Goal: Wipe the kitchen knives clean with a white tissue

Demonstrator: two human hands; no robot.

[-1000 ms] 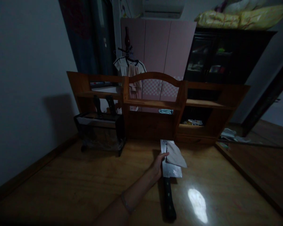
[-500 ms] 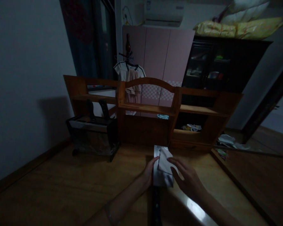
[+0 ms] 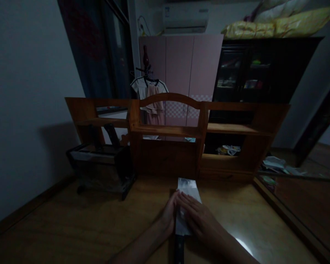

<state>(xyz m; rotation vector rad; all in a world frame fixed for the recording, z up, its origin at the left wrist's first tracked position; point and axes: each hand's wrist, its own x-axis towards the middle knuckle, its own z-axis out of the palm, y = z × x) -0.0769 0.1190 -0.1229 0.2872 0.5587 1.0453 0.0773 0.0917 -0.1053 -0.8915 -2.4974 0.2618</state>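
A cleaver [image 3: 183, 228] with a broad, shiny blade and a black handle lies on the wooden tabletop, its handle toward me. My left hand [image 3: 169, 212] is closed on the blade's left edge, with the thumb side up on the metal. A white cloth or tissue [image 3: 193, 192] rests against the blade, mostly covered by my fingers. Over it lies my right hand [image 3: 199, 217], fingers together, pressing it onto the blade. The fingertips of both hands meet near the blade's left edge.
A dark knife block [image 3: 99, 168] with black-handled knives stands at left. Behind the hands rises a wooden shelf unit [image 3: 167, 130]. A raised wooden edge [image 3: 280, 216] borders the tabletop [image 3: 79, 223] on the right.
My right hand has moved left and flattened over the white cloth, covering most of it. My left hand stays at the blade's left edge. The view has shifted slightly.
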